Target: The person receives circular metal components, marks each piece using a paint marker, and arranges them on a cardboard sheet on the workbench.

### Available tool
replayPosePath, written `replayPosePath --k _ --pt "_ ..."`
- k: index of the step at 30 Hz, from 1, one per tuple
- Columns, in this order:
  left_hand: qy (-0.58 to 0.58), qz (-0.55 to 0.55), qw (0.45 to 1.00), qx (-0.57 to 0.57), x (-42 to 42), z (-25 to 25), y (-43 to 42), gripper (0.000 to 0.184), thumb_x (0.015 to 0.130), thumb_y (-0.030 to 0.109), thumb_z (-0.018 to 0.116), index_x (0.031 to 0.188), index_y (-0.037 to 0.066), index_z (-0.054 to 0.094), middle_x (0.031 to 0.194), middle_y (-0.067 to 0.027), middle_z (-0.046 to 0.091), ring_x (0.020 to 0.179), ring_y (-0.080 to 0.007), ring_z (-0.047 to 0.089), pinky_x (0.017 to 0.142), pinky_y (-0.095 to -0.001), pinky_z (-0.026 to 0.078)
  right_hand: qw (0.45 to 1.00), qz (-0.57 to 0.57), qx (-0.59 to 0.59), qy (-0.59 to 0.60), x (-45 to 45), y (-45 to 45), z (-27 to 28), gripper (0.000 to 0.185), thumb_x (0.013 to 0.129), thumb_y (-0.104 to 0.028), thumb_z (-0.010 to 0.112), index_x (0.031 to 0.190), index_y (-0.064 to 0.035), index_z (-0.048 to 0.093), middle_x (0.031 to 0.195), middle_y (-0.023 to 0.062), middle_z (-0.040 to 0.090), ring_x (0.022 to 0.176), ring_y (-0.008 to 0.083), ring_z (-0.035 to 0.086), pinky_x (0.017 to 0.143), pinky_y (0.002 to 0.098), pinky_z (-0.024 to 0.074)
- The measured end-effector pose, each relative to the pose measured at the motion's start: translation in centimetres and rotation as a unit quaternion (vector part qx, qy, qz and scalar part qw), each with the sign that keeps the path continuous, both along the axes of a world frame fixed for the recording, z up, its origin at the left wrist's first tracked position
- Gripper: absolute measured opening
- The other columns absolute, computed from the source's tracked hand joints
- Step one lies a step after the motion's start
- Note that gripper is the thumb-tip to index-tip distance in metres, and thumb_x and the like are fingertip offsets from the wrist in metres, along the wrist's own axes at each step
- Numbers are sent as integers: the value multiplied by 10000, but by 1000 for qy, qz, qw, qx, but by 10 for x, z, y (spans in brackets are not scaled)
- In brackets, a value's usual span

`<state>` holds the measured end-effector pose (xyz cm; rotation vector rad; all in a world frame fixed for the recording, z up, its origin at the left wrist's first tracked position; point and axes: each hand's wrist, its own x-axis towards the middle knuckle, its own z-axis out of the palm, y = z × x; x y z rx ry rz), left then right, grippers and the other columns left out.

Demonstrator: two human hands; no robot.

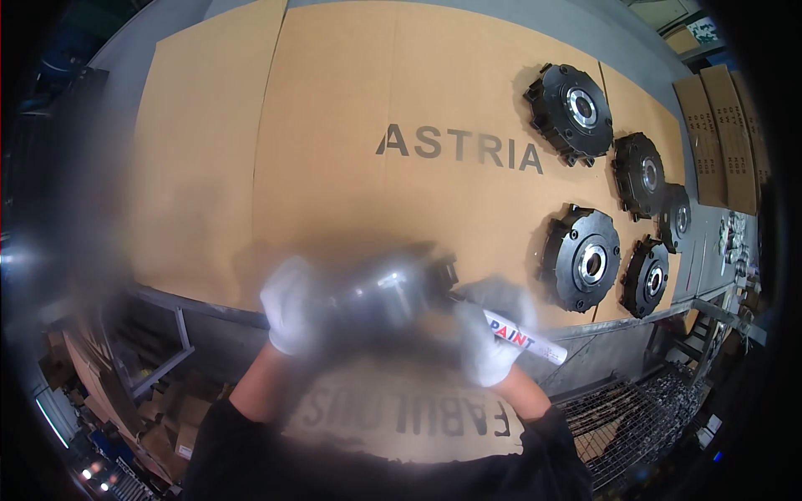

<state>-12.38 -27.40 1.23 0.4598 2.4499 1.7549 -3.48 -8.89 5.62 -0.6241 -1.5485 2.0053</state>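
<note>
At the table's front edge, my gloved left hand (288,305) grips the left side of a black round metal part (380,292), which is tilted and blurred by a smear over the view. My gloved right hand (489,342) is closed around a white paint marker (526,337) marked "PAINT". The marker's back end points down to the right, while its tip end is toward the part's right side. Whether the tip touches the part cannot be made out.
Several similar black round parts, including one nearby (582,259) and one farther back (571,114), lie on the cardboard sheet (334,100) at right. Folded cartons (720,138) stand beyond them. A wire basket (626,426) is below right, and cardboard boxes (163,422) are below left.
</note>
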Motion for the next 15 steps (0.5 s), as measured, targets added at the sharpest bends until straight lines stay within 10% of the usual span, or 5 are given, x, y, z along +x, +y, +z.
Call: replayPosePath --k 15 --pt "5 -8 1000 -8 -1 2 1 418 815 300 450 532 -7 420 602 -87 422 524 -149 397 487 -255 297 999 -4 37 3 -4 2 -1 144 687 30 656 742 -32 538 661 55 568 559 76 513 494 205 388"
